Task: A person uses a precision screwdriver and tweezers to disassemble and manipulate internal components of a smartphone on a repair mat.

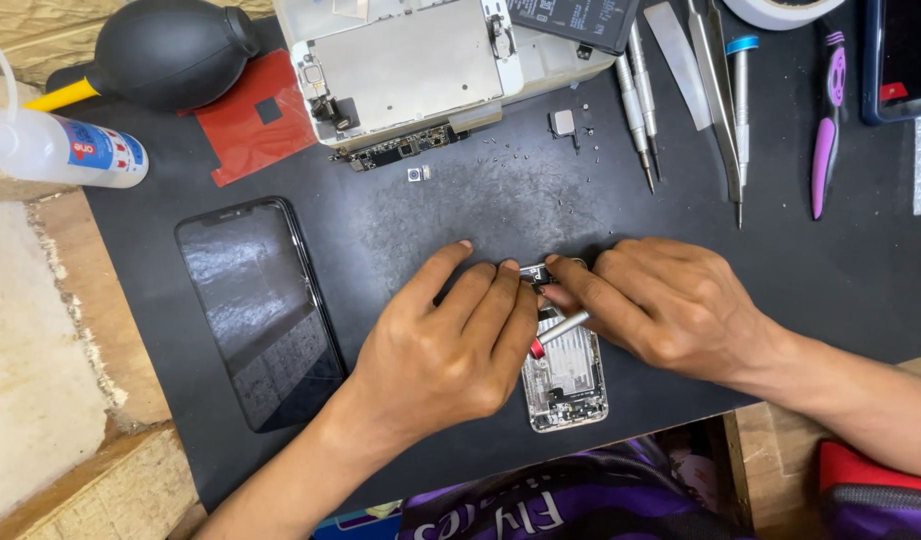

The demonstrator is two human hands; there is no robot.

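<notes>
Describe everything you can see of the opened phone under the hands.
The opened phone lies flat on the black mat, near its front edge, back shell down with its insides facing up. Its frame looks like silver metal, and a shiny plate and small dark parts show near the lower end. The upper half is hidden by both hands. The left hand rests over its left side, and the right hand presses a silver screwdriver with a red band across it.
</notes>
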